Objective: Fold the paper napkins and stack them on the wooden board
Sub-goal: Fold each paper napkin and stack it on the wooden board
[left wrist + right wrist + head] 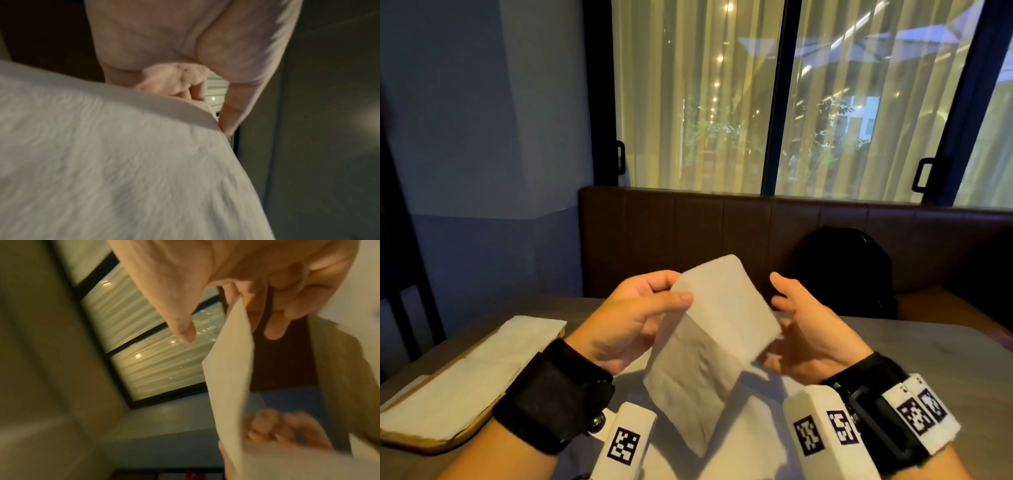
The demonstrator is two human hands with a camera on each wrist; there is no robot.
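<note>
A half-folded napkin [717, 337] is pinched above the tabletop [914, 356] by the left hand [630, 318], the right hand [808, 329] relaxed beside it, with folded napkins [472, 370] stacked on the board [421, 442] near the left edge.

I log layout, head view. Napkin [717, 329] centre frame, raised above table [928, 359], between left hand [633, 318] and right hand [811, 335]. Wooden board [431, 442] lower left on table, folded napkins [482, 363] on it. More napkin sheets [753, 425] on table under held one. Bench backrest [688, 233] behind table; bag [846, 270] on bench, right of centre. Window [791, 96] above bench.
</note>
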